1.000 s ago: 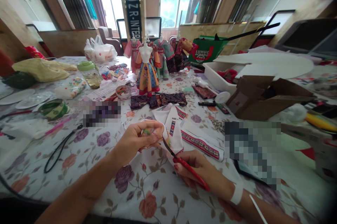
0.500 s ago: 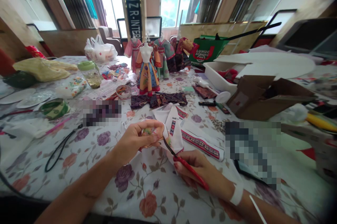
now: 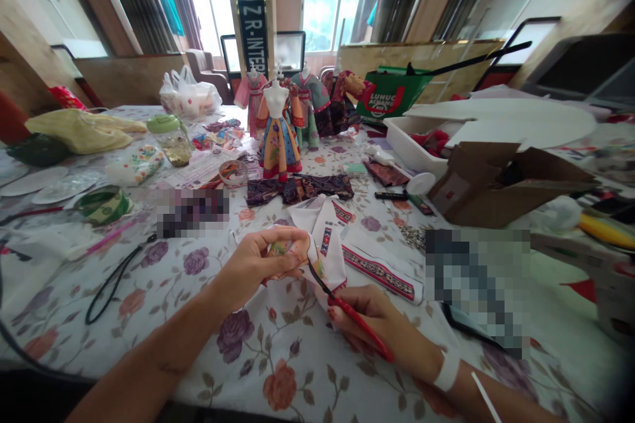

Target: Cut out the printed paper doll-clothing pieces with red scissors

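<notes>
My left hand pinches a small piece of patterned fabric between thumb and fingers. Red-handled scissors are in my right hand, their dark blades against the right edge of that fabric. How far the blades are parted I cannot tell. Just beyond my hands lies white fabric with red and black embroidered bands. A white strip with an embroidered band rests to its right. Farther back is a folded dark patterned cloth.
Several small dressed mannequins stand behind the cloth, the nearest in a yellow and blue skirt. A brown cardboard box and a white tray sit at the right. A lidded jar and a green tape roll are at the left.
Almost nothing differs. My left fingers and the patterned fabric have shifted very slightly, while the scissors stay at the fabric's edge.
</notes>
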A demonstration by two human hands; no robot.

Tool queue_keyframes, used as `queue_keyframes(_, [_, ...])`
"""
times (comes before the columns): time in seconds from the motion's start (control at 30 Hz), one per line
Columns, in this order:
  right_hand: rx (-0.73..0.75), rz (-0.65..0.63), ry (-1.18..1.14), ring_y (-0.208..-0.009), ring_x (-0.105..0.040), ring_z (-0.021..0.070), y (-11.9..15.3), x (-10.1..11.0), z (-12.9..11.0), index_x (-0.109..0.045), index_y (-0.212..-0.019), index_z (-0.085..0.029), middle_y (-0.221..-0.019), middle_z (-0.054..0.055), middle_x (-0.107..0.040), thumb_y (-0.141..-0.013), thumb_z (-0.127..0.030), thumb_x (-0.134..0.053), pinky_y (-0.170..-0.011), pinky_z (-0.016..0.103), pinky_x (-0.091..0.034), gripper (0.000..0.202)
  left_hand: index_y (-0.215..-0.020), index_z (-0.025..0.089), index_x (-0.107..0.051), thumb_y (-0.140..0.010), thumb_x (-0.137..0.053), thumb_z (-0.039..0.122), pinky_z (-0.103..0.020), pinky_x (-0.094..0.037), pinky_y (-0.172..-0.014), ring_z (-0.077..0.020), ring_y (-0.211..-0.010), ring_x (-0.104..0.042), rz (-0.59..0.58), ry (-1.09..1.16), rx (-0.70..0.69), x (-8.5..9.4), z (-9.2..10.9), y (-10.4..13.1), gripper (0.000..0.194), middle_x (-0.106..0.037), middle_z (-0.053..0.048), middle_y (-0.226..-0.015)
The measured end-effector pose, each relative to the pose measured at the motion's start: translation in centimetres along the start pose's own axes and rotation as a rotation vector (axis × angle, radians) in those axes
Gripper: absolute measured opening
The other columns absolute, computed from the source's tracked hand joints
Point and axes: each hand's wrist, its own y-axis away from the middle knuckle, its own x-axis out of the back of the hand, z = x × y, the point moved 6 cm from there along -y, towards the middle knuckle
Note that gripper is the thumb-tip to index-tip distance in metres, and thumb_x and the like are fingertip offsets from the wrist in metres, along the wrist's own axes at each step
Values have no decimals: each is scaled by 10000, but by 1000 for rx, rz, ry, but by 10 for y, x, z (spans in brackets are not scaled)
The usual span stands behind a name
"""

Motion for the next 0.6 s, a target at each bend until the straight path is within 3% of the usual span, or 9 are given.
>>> queue_keyframes(0.6, [37,-32,14,-407,-267,40,2,-3,-8,-444,-610,-167,-455,-79,-356,-735,-579,-633,-384,197,-164,470,-1046,178,-685,-693,-756,225,-232,-509,-690,-13,-499,-425,-25,33,-5,-4,-1,0,363,-557,32,-695])
